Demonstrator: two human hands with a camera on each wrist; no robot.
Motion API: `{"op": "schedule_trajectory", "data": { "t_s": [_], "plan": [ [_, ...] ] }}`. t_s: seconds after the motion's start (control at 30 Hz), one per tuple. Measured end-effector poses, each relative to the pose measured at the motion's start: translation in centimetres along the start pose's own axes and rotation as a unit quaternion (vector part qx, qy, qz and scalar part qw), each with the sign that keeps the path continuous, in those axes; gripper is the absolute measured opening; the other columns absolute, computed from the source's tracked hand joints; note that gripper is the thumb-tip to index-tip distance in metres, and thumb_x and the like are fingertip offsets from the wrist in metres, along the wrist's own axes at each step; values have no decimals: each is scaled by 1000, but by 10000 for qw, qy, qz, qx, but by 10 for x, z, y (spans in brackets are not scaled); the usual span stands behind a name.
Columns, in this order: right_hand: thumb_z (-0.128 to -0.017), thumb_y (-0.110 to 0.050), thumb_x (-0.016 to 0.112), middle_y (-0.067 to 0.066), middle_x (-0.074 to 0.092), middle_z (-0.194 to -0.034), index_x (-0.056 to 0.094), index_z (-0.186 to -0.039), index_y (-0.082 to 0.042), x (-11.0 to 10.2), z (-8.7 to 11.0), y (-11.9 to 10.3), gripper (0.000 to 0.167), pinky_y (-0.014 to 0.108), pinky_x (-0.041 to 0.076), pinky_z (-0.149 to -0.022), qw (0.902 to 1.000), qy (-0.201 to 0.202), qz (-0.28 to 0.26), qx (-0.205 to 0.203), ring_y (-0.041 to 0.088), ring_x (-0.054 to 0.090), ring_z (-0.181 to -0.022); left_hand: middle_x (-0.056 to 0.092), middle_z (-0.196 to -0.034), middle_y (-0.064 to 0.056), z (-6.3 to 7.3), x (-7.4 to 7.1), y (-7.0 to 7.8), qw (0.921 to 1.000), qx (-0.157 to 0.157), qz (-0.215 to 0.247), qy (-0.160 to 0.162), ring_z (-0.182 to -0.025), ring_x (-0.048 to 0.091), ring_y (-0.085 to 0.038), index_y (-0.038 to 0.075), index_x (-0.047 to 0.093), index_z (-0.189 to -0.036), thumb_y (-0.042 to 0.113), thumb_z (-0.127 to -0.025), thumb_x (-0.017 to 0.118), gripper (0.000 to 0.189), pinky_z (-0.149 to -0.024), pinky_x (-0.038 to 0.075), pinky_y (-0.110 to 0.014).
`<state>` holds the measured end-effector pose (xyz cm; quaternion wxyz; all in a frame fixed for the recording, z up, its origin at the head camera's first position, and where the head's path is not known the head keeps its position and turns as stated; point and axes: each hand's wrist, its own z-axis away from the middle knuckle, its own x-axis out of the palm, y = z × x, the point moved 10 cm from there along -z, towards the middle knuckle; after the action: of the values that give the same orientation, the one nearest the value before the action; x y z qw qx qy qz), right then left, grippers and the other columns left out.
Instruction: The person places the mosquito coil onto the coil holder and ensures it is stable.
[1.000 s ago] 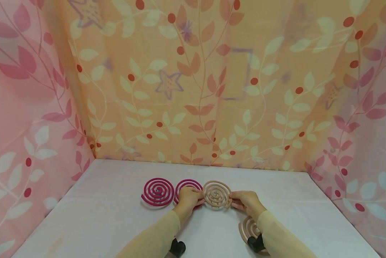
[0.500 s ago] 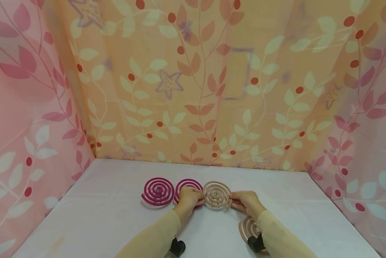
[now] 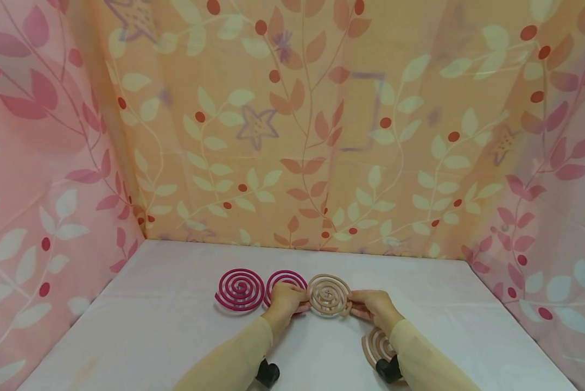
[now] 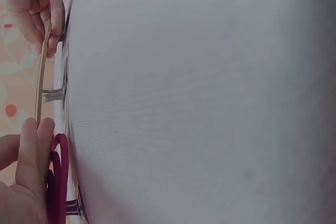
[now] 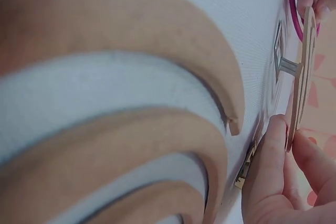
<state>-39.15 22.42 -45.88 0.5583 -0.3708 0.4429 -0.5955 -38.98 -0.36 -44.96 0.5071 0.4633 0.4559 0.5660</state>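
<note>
A tan mosquito coil is held between both hands, raised off the table on a thin metal stand. The fingers and thumb of my left hand pinch its left edge, beside a magenta mosquito coil partly hidden behind that hand. On the opposite edge, my right hand pinches the coil between thumb and fingers. Further left lies another magenta mosquito coil, in line with the others. A second tan mosquito coil lies nearer, partly covered by the right wrist.
A white cloth covers the table. A patterned yellow curtain stands behind it, with pink ones on both sides. Near the right fingers, a brass-coloured metal piece lies on the cloth. Black camera mounts sit under the wrists.
</note>
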Motion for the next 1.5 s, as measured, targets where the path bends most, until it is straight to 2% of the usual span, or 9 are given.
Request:
{"op": "schedule_trajectory", "data": {
  "t_s": [0.17,0.4,0.6,0.73,0.9,1.23,1.5],
  "plan": [
    [-89,1,69,3,72,-71,62,-116,15,0,0,-1,31,24,62,-67,10000,-47,-75,7,11,70,-66,70,-71,-11,1,-1,2,9999,-6,-153,-5,-52,61,-6,-18,67,-95,-11,-84,67,13,-57,62,-25],
    [-89,3,68,3,71,-72,61,-116,16,-6,0,-1,31,25,63,-67,9997,39,-222,-54,11,70,-66,71,-68,-10,3,-2,4,9997,-4,-245,-69,-54,62,-6,-16,68,-96,-9,-86,66,13,-57,61,-24],
    [-88,3,67,5,73,-74,56,-122,18,-11,5,-6,39,24,62,-65,9997,12,-79,-210,12,71,-67,74,-75,-17,5,-7,7,9988,-8,-490,-39,-57,66,-9,-14,70,-96,-5,-87,68,13,-57,62,-26],
    [-89,2,66,6,73,-75,55,-121,19,-17,10,-11,38,24,62,-65,9994,-37,-146,-300,12,70,-69,74,-81,-22,9,-10,10,9982,-27,-593,-29,-58,69,-12,-11,69,-92,-4,-87,68,9,-57,62,-27],
    [-90,1,67,6,73,-75,56,-121,20,-22,18,-16,38,25,63,-68,9989,-147,-240,-378,12,70,-70,74,-81,-23,12,-9,10,9987,30,-494,-140,-59,69,-14,-11,67,-92,-4,-87,67,9,-59,63,-31],
    [-91,-5,68,2,73,-86,56,-121,20,-39,36,-29,41,26,63,-75,9969,-226,193,-732,13,72,-80,73,-82,-23,18,-2,6,9981,62,-403,-456,-61,70,-15,-14,68,-94,-7,-84,68,12,-63,64,-35],
    [-93,-9,67,-1,72,-85,54,-124,19,-55,44,-28,43,28,63,-76,9972,-178,257,-683,12,72,-80,74,-81,-23,24,2,7,9977,112,-254,-613,-60,70,-15,-18,67,-100,-7,-85,67,18,-61,63,-33]
  ]
}}
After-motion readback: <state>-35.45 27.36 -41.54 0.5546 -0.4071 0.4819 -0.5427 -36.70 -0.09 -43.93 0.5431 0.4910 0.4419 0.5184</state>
